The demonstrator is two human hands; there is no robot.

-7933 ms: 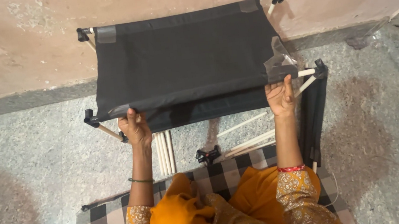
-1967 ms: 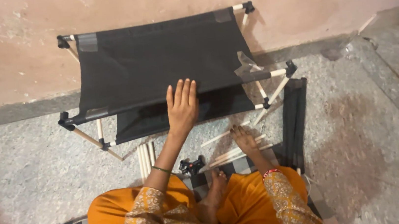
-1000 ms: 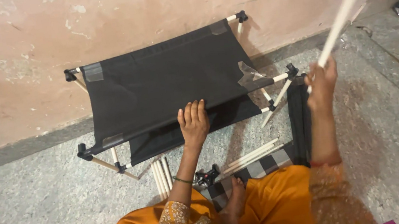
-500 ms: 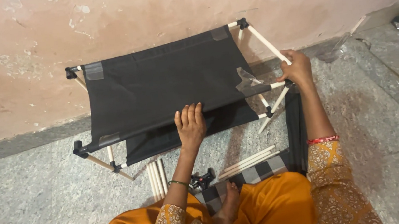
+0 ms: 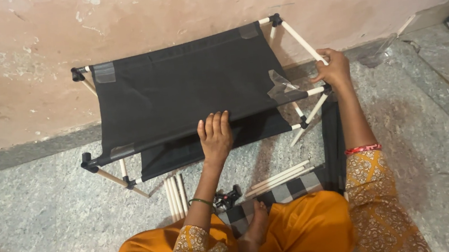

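Left hand: our left hand (image 5: 216, 138) lies flat, fingers stretched and close together, pressed on the near edge of the black fabric shelf (image 5: 187, 88); it grips nothing, and we judge it is there to hold the frame steady.
Right hand: our right hand (image 5: 332, 68) is curled round a white rod (image 5: 300, 39) at the right side of the frame, near the right front corner; the fingers wrap it closed, seemingly so the rod can be guided at that corner.
Frame: the shelf fabric is stretched between white rods and black corner connectors (image 5: 78, 74); it stands on the grey stone floor (image 5: 39, 217) against the pink wall (image 5: 168, 9), with a lower black panel (image 5: 199, 145) showing beneath the top one.
Tape: a scrap of clear tape (image 5: 281, 85) sticks up from the fabric near the right edge (more clear patches sit at the corners).
Spare parts: loose white rods (image 5: 175, 195) lie together on the floor just beside our left forearm; another few rods (image 5: 280, 177) lie at an angle by our knees, within reach; a small black connector piece (image 5: 227, 198) rests between the two lots.
Seat: we sit cross-legged on a checked mat (image 5: 292, 188); a second black fabric piece (image 5: 333, 142) hangs or lies beside our right arm.
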